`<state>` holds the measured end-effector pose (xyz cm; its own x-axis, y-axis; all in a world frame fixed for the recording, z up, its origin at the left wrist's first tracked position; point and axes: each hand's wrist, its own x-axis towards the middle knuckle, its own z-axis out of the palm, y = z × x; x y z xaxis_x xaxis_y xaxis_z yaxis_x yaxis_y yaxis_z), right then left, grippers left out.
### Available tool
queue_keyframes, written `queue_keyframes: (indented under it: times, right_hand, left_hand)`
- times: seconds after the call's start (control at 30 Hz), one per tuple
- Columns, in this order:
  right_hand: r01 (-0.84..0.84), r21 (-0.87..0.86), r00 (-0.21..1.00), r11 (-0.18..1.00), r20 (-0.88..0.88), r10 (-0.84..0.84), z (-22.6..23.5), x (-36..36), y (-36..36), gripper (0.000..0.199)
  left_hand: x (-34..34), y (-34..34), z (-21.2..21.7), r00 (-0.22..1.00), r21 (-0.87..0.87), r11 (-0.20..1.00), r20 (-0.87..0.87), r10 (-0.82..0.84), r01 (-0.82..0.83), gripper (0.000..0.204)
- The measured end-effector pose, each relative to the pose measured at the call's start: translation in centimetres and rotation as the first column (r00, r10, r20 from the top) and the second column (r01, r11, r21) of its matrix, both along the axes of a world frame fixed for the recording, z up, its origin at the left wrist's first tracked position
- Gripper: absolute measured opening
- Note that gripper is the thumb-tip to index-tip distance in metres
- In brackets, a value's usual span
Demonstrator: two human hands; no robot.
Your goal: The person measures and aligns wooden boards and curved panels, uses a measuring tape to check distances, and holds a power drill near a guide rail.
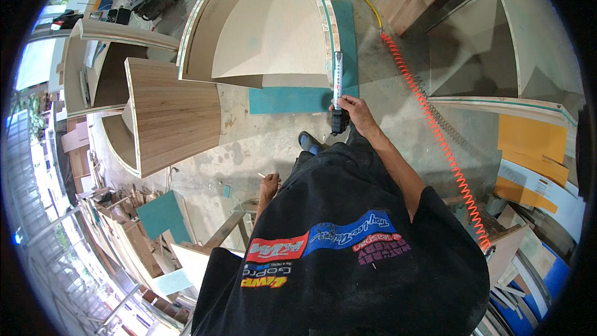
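Note:
A curved wooden cabinet shell [267,50], open at the top with a green-striped edge, stands in front of me. My right hand [356,112] is closed on a tape measure [339,123] with a black case. Its white blade is pulled out, and the far end reaches the near right corner of the shell's rim. Down by my left side, my left hand [269,185] is closed round a thin pale stick [262,175] like a pencil; only its tip shows.
A teal sheet [292,101] lies under the shell. Other curved wooden pieces [174,112] stand at the left, and a large one [476,50] at the right. An orange coiled hose [429,112] runs along my right. Offcuts [127,233] are piled at the lower left.

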<state>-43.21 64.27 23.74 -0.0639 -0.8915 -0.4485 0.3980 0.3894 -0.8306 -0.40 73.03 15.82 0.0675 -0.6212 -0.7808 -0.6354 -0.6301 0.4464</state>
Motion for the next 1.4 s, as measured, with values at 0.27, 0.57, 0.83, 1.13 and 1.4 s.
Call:
queue_keyframes:
  times: [0.27, 0.57, 0.83, 1.13, 1.4]
  right_hand:
    - [-0.002, -0.028, 1.000, 1.000, -0.002, 0.002, -0.4, 0.0, 0.0, 0.029]
    - [0.014, -0.002, 1.000, 1.000, -0.015, -0.014, -0.4, 0.3, 0.1, 0.028]
    - [0.053, -0.011, 0.998, 0.999, 0.022, -0.053, -0.9, -0.8, 0.5, 0.025]
    - [0.247, 0.198, 0.961, 0.949, -0.177, -0.213, -12.2, -1.3, 7.4, 0.023]
    - [0.264, 0.359, 0.960, 0.895, -0.183, -0.210, -36.4, 2.6, 9.4, 0.025]
  left_hand:
    - [-0.1, 0.2, -0.7, 0.994, 0.003, 0.995, -0.055, 0.095, -0.095, 0.045]
    - [0.5, -0.2, -2.7, 0.984, 0.043, 0.986, -0.071, 0.166, -0.163, 0.045]
    - [0.0, -1.6, -0.3, 0.999, 0.070, 0.997, 0.014, -0.039, 0.038, 0.046]
    - [-7.9, -11.5, 6.5, 0.937, -0.222, 0.911, 0.040, -0.347, 0.347, 0.041]
    - [-33.3, -29.1, 12.8, 0.872, -0.639, 0.691, -0.063, -0.486, 0.338, 0.087]
